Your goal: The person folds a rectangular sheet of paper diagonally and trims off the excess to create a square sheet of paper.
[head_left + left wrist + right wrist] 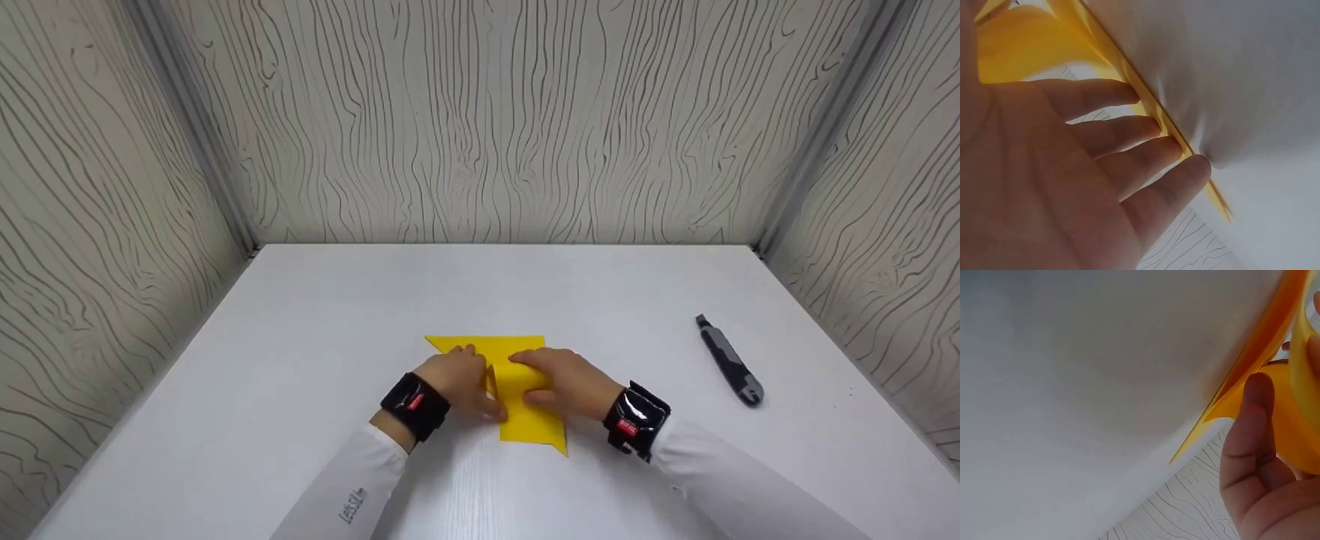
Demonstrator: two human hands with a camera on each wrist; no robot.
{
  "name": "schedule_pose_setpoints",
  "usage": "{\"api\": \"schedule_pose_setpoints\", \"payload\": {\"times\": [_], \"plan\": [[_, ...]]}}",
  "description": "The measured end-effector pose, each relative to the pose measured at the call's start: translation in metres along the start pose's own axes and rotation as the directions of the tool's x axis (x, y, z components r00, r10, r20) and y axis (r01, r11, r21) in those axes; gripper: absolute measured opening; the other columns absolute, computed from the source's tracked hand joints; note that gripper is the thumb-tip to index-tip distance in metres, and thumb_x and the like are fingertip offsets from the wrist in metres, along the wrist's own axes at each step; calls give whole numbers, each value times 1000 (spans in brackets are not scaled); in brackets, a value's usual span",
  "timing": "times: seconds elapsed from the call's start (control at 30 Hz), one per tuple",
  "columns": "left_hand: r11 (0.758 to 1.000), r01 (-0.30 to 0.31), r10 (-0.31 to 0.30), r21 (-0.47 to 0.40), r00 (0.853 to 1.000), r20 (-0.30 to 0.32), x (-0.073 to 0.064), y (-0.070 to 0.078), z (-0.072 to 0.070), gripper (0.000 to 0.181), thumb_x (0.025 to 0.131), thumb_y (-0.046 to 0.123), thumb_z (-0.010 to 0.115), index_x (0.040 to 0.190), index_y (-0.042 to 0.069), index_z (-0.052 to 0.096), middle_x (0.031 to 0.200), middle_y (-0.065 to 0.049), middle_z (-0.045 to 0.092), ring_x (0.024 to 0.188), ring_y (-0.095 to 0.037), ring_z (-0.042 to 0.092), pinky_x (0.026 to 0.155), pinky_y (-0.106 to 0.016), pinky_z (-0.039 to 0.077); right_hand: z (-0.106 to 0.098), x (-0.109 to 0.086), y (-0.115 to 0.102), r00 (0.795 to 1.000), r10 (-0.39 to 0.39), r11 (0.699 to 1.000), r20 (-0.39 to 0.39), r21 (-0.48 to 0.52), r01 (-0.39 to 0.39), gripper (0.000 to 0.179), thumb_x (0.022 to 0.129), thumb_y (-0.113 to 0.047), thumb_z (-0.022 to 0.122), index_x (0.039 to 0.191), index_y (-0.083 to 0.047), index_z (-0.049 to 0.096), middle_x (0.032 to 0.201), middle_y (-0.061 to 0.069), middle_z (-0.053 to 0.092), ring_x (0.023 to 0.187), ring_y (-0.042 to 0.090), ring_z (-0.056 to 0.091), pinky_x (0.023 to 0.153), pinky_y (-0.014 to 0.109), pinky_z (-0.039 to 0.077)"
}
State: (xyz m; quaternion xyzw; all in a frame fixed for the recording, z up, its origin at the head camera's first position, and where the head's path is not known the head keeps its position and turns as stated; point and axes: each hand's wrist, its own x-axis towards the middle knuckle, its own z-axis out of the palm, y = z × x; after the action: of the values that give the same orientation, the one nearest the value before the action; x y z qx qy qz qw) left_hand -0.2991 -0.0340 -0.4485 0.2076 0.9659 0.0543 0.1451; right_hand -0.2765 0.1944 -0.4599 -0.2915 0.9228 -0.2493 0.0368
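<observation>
A yellow sheet of paper point(521, 430), folded with pointed corners, lies on the white table between the two hands. In the left wrist view, a flap of the paper point(1033, 45) arches up past the palm. My left hand point(457, 381) rests on the sheet's left part, its fingers point(1123, 132) extended and tips pressing near the table. From the right, my right hand point(574, 382) holds the raised flap between thumb and fingers. Curled fingers point(1249, 450) stand beside the bent paper point(1292, 419) in the right wrist view. Part of the sheet is hidden under both hands.
A black and grey utility knife point(727, 360) lies on the white table point(330, 315), right of the right hand. Wood-grain patterned panels point(480, 120) stand behind the table and at both sides.
</observation>
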Motion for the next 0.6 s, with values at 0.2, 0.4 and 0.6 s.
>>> {"api": "schedule_pose_setpoints", "payload": {"times": [0.2, 0.4, 0.6], "plan": [[1000, 29, -29, 3, 1000, 1, 0, 1, 0, 92, 85, 74, 80, 146, 6, 66, 162, -20, 56, 134, -36, 64, 112, -54, 56, -6, 1, -1, 989, 150, 979, -2, 140, -148, 70, 93, -4, 82, 157, -5, 54, 161, 19, 51, 147, 44, 50, 126, 62, 39], [999, 30, -30, 24, 1000, 0, 0, 1, 0, 90, 85, 74, 80, 143, 7, 68, 156, -17, 61, 131, -34, 64, 112, -52, 56, -17, -1, 4, 937, 350, 919, -22, 202, -338, 66, 90, 3, 78, 153, -3, 59, 178, 28, 19, 154, 50, 44, 124, 59, 42], [1000, 18, -18, 8, 1000, -6, 2, -2, 0, 85, 87, 73, 79, 138, 5, 71, 151, -17, 65, 122, -31, 66, 109, -49, 57, -32, -5, 21, 897, 443, 882, -18, 187, -432, 58, 93, 3, 76, 149, -6, 64, 175, 32, 24, 140, 49, 56, 118, 57, 50]]}}
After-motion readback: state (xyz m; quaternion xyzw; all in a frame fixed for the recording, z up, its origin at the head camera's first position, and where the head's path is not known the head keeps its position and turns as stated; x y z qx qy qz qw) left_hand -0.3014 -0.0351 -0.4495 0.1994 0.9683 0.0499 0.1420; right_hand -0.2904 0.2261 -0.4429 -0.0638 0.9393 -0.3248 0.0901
